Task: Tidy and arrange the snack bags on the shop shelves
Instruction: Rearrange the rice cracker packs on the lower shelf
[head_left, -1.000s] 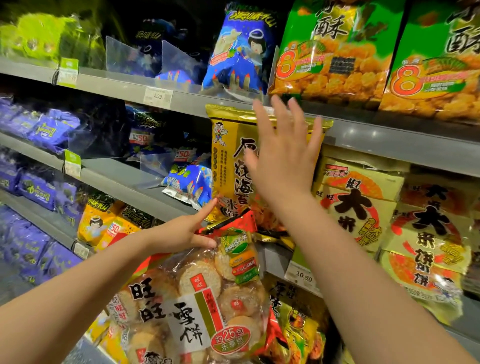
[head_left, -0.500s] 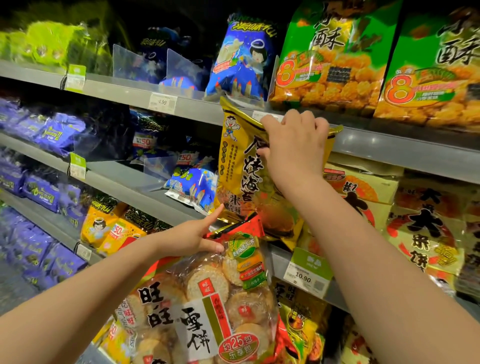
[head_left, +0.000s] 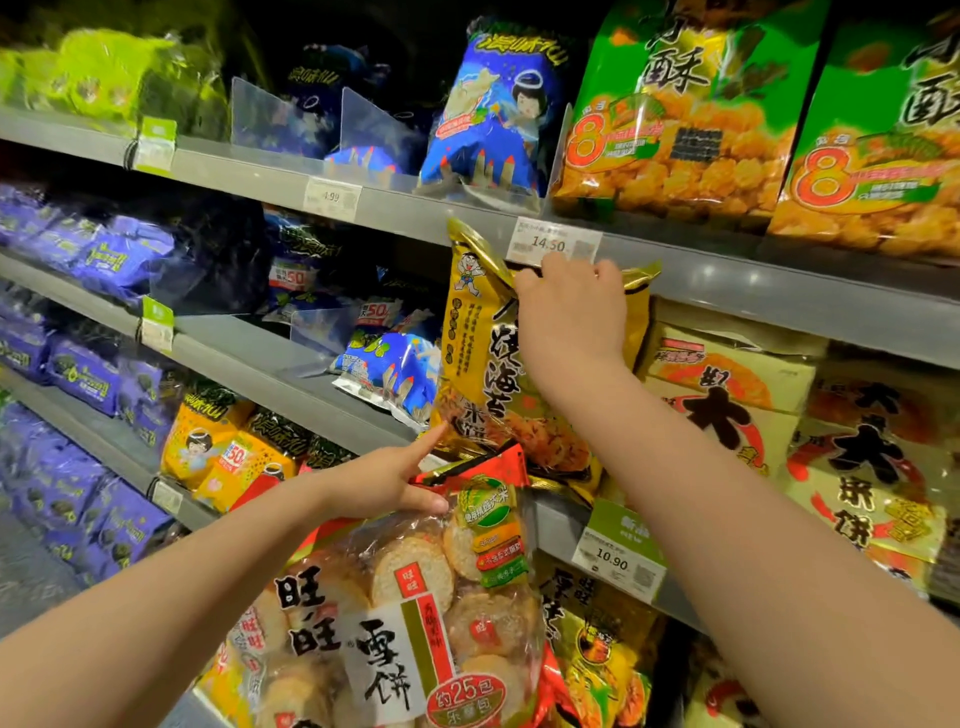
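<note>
1. Right hand (head_left: 571, 306): fingers curled over the top seal of a yellow seaweed rice-cracker bag (head_left: 480, 379), pinching the crimped gold edge. The back of the hand faces the camera.
2. The yellow bag hangs upright from that grip in front of the middle shelf (head_left: 260, 353). Its top is just under the 14.50 price tag (head_left: 553, 244) and its lower end is at the shelf's front edge. I cannot tell whether it rests on the shelf.
3. Left hand (head_left: 384, 480): grips the red top seal of a clear bag of round rice crackers (head_left: 405, 613), thumb across the front. The index finger is extended, its tip near the yellow bag's lower left corner.
4. The clear bag is held out in front of the shelves, below the yellow one, its top overlapping that bag's base.
5. Just right of the yellow bag are cream rice-cracker bags (head_left: 727, 395). A blue bag (head_left: 395, 369) lies flat to its left.
6. A 10.90 price tag (head_left: 618, 553) is on the shelf edge beneath.
7. On the upper shelf are a standing blue bag (head_left: 493, 114) and green bags (head_left: 675, 114).
8. Far left are purple bags (head_left: 93, 260).
</note>
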